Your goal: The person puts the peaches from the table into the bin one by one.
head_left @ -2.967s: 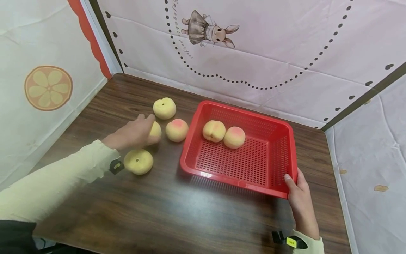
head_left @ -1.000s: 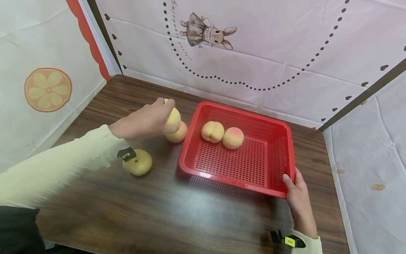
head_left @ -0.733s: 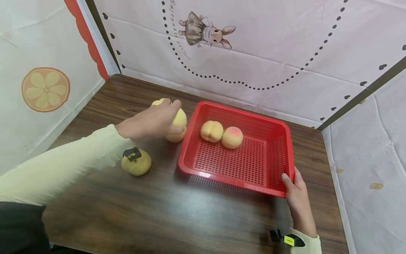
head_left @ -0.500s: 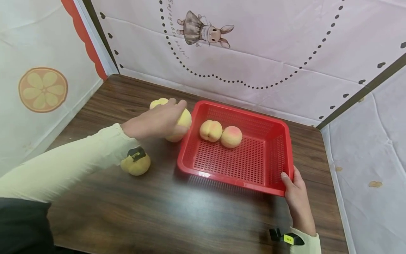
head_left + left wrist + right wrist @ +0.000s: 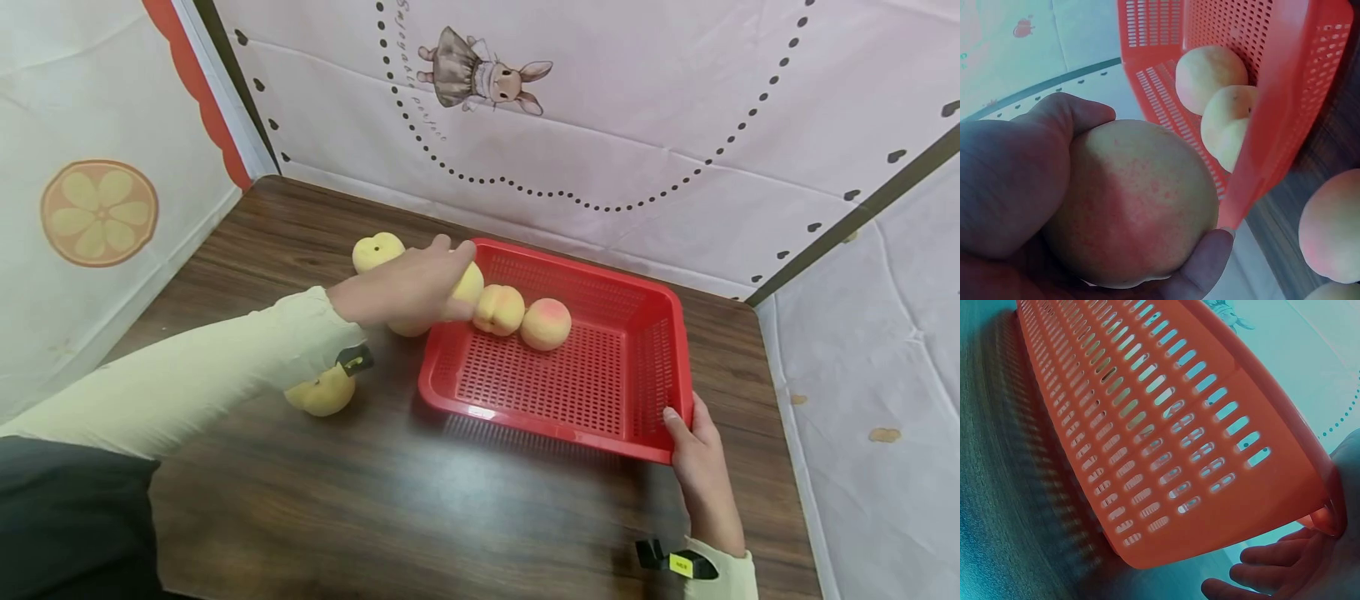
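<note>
My left hand [image 5: 405, 287] grips a yellow peach with a pink blush [image 5: 1135, 206], thumb on one side and fingers on the other. In the head view it is over the basket's left rim. The red plastic basket [image 5: 525, 423] has perforated walls and floor. Inside it, towards the left, lie two peaches, one with a crease [image 5: 498, 310] and one with a pink top [image 5: 546, 324]. My right hand [image 5: 705, 475] holds the basket's near right corner, thumb over the rim. In the right wrist view its other fingers [image 5: 1272, 556] lie outside, below the rim.
Left of the basket on the dark wooden table [image 5: 450, 517] lie a pale peach [image 5: 375, 250] at the back, a peach [image 5: 408, 328] mostly hidden under my left hand, and another [image 5: 322, 396] partly behind the wrist strap. Printed cloth walls [image 5: 600, 108] enclose the table.
My left hand has taken hold of a peach from the table and carried it rightward to the basket's left rim. My right hand keeps its grip on the basket corner.
</note>
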Demonstrator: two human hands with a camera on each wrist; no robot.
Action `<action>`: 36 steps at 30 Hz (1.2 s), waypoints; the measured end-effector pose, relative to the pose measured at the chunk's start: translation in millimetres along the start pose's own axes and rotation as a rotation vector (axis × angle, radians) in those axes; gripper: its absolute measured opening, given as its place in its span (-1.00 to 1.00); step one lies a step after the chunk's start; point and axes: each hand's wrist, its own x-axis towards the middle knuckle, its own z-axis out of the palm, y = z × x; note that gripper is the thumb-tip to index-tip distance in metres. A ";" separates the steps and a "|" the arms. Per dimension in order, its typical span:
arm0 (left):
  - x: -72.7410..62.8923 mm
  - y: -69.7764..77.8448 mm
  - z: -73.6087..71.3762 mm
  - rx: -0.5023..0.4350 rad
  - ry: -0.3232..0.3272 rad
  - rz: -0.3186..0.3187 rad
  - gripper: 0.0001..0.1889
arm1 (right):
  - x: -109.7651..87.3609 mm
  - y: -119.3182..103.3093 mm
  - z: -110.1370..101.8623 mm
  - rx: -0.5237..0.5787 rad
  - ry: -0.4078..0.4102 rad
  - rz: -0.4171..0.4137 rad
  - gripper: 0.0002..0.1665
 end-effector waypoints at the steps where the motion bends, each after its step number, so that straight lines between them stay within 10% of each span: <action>1: 0.7 1.4 -0.2 -0.010 0.000 0.005 -0.37 | -0.2 0.0 -0.1 0.001 -0.001 0.001 -0.26; 36: 38.7 37.4 5.3 -0.040 -0.032 0.111 -0.54 | 3.7 0.0 -0.9 0.020 -0.004 -0.015 -0.26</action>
